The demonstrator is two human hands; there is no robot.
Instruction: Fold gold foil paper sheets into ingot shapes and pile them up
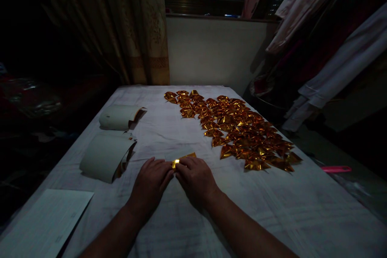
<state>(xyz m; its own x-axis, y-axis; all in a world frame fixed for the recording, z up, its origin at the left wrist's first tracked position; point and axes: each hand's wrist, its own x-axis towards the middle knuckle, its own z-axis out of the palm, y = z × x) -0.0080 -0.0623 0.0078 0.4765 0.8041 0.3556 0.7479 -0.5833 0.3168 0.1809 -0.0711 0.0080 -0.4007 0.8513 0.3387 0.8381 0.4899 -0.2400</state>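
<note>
On the table's cloth, the gold foil is held by the narrowed fingers of the left hand and right hand, and could be torn or creased crookedly if pulled unevenly.

Around a cloth-covered table, in dim light
Behind the table's far left corner hangs a patterned curtain; beyond its far edge, a pale wall under a dark ledge with a pink container. Right of the table, garments hang and a pink handle shows low.
</note>
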